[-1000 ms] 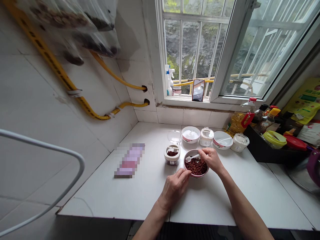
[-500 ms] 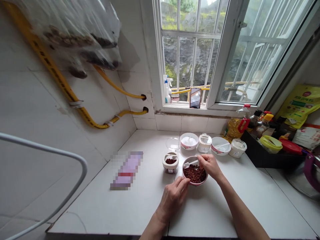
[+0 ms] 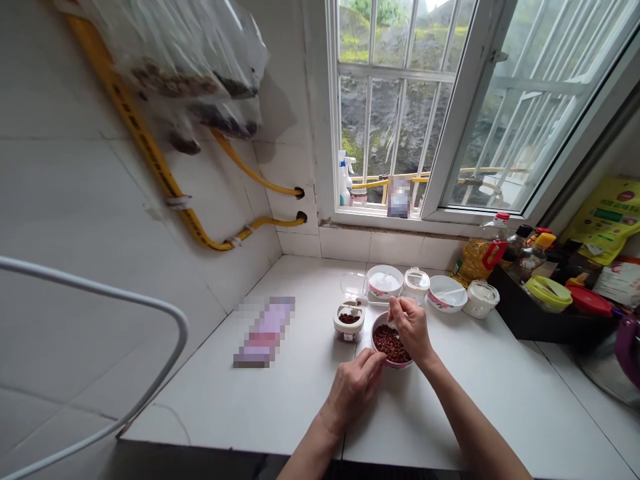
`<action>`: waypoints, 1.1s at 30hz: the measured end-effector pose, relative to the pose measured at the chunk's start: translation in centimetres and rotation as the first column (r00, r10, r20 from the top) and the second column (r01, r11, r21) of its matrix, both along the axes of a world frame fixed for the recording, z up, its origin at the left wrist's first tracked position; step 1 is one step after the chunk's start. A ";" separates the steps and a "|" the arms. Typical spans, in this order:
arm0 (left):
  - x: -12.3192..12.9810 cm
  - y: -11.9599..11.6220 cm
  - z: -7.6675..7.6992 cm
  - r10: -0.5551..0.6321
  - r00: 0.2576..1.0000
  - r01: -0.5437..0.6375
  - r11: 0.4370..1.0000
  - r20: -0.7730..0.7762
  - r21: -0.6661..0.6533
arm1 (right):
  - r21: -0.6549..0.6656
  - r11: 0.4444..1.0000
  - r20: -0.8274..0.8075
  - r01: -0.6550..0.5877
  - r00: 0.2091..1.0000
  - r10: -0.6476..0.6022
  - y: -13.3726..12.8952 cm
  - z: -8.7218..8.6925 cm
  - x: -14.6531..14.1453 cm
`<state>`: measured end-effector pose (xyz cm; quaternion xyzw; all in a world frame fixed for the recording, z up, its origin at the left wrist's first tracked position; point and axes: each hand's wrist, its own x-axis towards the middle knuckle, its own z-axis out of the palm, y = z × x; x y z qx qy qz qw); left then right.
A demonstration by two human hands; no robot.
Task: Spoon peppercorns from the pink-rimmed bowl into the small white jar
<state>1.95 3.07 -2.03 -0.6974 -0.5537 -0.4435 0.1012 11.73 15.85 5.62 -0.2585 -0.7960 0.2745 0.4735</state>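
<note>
Pinches the handle of a small white plastic spoon (image 3: 379,305) between thumb and fingers of the right hand (image 3: 411,328), held narrow above the right side of a round white-and-pink bowl (image 3: 399,365) of dark red-brown grains. Points the spoon's head leftward, beyond the bowl, to the back right rim of a squat clear jar with a cream collar (image 3: 349,327), partly filled with similar grains; cannot tell contact from a slight gap there. Holds the bowl's near left rim with the left hand (image 3: 355,388), fingertips drawn close together.

Has the bowl upright on the white tiled countertop (image 3: 290,413), between front and back edges, with the jar just to its left. Has along the back edge, left to right, a flowered white bowl of white powder (image 3: 384,293), a small white-lidded jar (image 3: 416,281), a flowered white bowl with a white spoon inside (image 3: 445,305), and another lidded jar (image 3: 481,301). Has a pixelated purple oblong (image 3: 265,333) toward the left edge.
</note>
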 end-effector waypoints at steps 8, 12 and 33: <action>0.0 0.1 -0.2 0.005 1.000 -0.005 1.000 0.001 -0.015 | 0.524 0.850 0.210 -0.055 0.975 -0.066 -0.6 -0.2 -0.6; 0.0 0.0 -0.1 0.010 1.000 -0.010 1.000 -0.002 -0.022 | 0.342 0.939 0.112 0.046 0.990 -0.089 1.5 0.2 1.7; -0.1 0.0 0.3 -0.009 1.000 0.010 1.000 -0.004 0.020 | 0.011 0.995 0.361 -0.098 0.928 0.087 3.1 -1.6 3.5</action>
